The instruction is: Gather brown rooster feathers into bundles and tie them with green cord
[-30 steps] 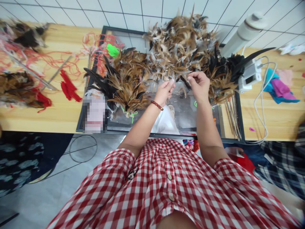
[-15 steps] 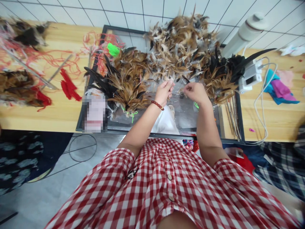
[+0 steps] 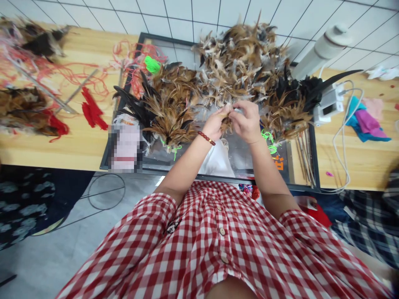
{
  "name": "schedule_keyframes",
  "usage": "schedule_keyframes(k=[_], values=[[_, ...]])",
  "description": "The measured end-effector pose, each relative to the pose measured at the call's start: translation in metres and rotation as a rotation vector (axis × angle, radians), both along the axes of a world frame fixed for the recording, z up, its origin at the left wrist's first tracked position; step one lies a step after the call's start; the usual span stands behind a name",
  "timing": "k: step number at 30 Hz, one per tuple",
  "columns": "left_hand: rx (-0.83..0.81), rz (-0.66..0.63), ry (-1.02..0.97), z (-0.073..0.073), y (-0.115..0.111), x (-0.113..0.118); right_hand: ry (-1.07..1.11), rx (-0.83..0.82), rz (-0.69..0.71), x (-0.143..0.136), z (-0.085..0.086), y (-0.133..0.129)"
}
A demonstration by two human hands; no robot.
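Note:
My left hand (image 3: 217, 121), with a red bead bracelet (image 3: 206, 138) at its wrist, is closed on some small brown feathers (image 3: 227, 124) that show between my hands. My right hand (image 3: 247, 122) has its thumb and forefinger pinched together at the left fingertips; what it pinches is hidden. Just beyond both hands rises a big heap of loose brown and white feathers (image 3: 237, 62). Left of them lie bundled brown feathers (image 3: 170, 120) with black plumes and green ties. Another brown and black feather bundle (image 3: 288, 112) sits to the right, near bright green string (image 3: 272, 143).
A dark-framed glass panel (image 3: 246, 160) lies under the work. Around it are a white bottle (image 3: 322, 50), a charger with a cable (image 3: 330, 104), thin sticks (image 3: 304, 155), a blurred-out flat object (image 3: 125, 147), red yarn (image 3: 92, 109) and pink string (image 3: 84, 79). People sit on both sides.
My right hand has moved left from beside the right feather bundle to meet my left hand, uncovering green string. The left hand stays nearly in place. The view has shifted slightly.

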State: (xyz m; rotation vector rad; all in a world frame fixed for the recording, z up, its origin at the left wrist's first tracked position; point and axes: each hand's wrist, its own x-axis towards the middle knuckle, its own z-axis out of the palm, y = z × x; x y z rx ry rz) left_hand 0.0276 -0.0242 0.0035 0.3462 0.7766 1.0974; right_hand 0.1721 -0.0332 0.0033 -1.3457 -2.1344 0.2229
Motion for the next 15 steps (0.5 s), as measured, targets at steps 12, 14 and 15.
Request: schedule_keyframes(k=[12,14,15], values=[[0.246,0.182,0.314,-0.007,-0.001,0.005,0.294,0.169,0.081,0.002,-0.019,0.010],[0.268,0.161,0.350,-0.006,-0.001,0.006,0.397,0.162,0.040,0.001,-0.017,0.011],[0.281,0.145,0.360,-0.006,-0.002,0.006,0.431,0.156,0.036,0.000,-0.016,0.011]])
